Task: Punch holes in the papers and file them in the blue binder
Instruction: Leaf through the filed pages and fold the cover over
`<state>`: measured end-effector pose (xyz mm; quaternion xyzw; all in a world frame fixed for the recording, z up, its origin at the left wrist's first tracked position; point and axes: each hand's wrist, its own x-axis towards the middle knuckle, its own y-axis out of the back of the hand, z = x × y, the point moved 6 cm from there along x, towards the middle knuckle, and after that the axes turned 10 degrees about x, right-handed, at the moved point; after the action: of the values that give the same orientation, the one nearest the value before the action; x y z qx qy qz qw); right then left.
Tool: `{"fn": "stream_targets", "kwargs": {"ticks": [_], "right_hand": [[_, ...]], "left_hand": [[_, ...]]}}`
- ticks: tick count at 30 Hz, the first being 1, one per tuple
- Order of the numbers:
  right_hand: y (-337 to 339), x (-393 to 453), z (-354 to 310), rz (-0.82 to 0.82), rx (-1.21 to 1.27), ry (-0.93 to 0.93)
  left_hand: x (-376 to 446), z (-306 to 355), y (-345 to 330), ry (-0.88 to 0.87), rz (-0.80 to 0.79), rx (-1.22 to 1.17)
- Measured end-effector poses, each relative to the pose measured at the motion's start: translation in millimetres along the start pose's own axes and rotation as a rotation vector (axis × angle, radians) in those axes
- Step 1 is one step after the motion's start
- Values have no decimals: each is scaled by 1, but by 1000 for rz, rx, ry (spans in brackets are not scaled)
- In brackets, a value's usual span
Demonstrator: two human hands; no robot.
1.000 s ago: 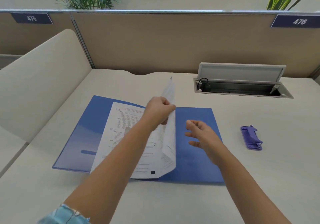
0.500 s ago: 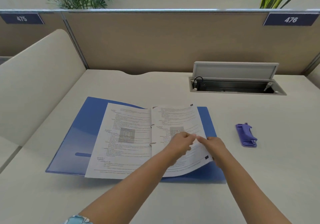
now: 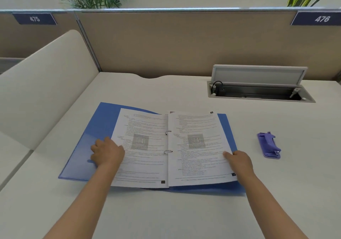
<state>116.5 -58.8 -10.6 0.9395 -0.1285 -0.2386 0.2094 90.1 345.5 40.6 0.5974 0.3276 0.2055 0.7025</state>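
The left hand [image 3: 108, 153] lies on the left page's outer edge, fingers apparently loosely bent; keep the papers [image 3: 171, 148] square on the blue binder [image 3: 92, 128] rings. The right hand [image 3: 239, 160] pinches the right page's edge; close gently.

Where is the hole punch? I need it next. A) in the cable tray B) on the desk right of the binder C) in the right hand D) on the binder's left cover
B: the hole punch lies alone on the desk, right of the binder, untouched by either hand.
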Motion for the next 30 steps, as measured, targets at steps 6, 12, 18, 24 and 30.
{"fn": "stream_targets", "kwargs": {"ticks": [6, 12, 18, 24, 30], "right_hand": [[-3, 2, 8, 11, -71, 4], [-3, 6, 13, 64, -214, 32], [-5, 3, 24, 89, -310, 7], [-3, -3, 14, 135, -332, 18], [-30, -31, -42, 69, -250, 250]], "left_hand": [[-1, -2, -6, 60, -67, -121], [1, -1, -8, 73, -95, -194], [15, -13, -21, 161, -194, -294], [33, -16, -14, 137, -270, -572], [20, 2, 9, 42, -475, -728]]}}
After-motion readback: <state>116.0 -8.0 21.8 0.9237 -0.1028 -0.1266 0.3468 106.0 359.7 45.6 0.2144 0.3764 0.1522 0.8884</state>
